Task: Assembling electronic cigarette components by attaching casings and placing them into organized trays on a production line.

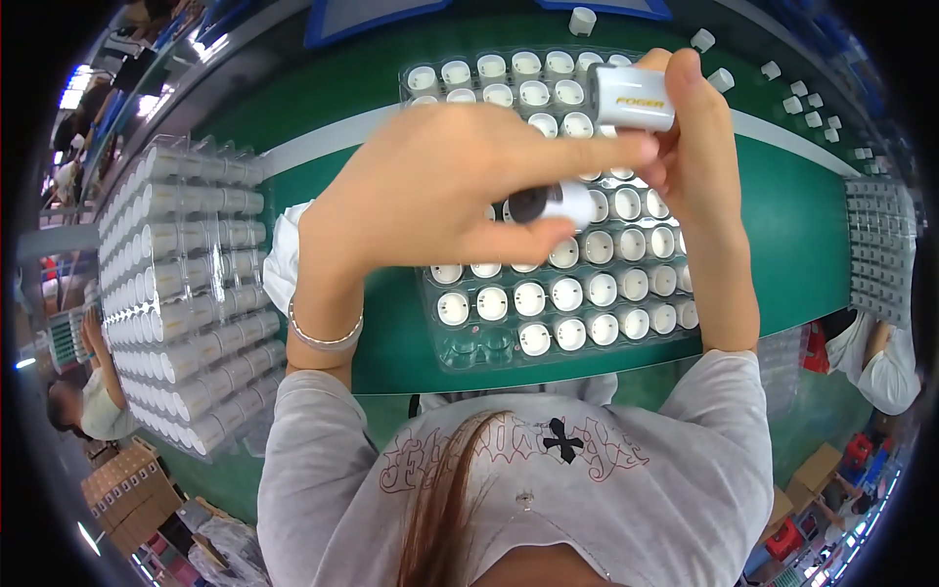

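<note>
My right hand (702, 147) is closed round a small white, rounded casing (641, 98) with a grey end and gold print, held up above the tray. Slightly blurred, my left hand (445, 181) reaches across, its index fingertip beside my right fingers. Between its thumb and fingers sits a second small white piece (567, 204) with a dark end. Below both hands lies a clear plastic tray (460, 344) filled with rows of white round-ended pieces (565, 293). Two pockets at its near left corner hold no piece. My left hand hides part of the rows.
Stacked clear trays of white pieces (191, 293) rise at the left; another stack (880, 245) stands at the far right. Loose white pieces (792, 104) lie beyond the green table (792, 225)'s pale strip. Blue-edged trays (377, 15) are at the back. Other people sit at both sides.
</note>
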Available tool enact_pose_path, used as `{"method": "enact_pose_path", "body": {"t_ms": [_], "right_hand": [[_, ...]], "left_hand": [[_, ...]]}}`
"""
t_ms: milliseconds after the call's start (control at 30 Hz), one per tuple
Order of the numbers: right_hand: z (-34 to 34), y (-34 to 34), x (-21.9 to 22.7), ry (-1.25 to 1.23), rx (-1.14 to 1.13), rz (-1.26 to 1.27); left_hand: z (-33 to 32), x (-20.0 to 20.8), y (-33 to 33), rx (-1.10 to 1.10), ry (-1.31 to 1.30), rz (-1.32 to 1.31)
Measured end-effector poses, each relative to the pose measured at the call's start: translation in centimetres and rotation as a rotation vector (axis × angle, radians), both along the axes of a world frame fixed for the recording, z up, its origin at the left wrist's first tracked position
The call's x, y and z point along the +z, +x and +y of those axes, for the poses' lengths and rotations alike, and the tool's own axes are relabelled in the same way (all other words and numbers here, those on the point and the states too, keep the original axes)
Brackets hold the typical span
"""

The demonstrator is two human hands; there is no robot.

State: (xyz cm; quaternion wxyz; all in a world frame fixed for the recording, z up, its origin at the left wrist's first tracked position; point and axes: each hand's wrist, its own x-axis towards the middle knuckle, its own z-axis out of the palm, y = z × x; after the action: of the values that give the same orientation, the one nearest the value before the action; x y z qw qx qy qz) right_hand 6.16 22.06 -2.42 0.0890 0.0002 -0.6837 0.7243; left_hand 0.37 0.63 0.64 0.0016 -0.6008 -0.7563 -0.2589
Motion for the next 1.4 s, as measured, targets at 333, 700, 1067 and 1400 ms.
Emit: {"method": "enact_pose_path", "body": {"t_ms": [333, 700, 1067, 1400], "right_hand": [[-0.3, -0.4, -0.2, -0.186, 0.128, 0.179], [0.0, -1.0, -1.2, -0.005, 0.17, 0.513], [-2.2, 1.5, 0.5, 0.034, 0.12, 0.349], [-6.2, 10.6, -5.5, 0.809, 0.604, 0.385]], "left_hand": [[0.1, -0.8, -1.0, 0.133, 0.49, -0.241], [0.9, 2.1, 1.2, 0.321, 0.551, -0.77], [-0.7, 0.8, 3.1, 0.323, 0.722, -0.714], [-8.9, -6.1, 11.6, 0.142, -0.091, -0.467]]}}
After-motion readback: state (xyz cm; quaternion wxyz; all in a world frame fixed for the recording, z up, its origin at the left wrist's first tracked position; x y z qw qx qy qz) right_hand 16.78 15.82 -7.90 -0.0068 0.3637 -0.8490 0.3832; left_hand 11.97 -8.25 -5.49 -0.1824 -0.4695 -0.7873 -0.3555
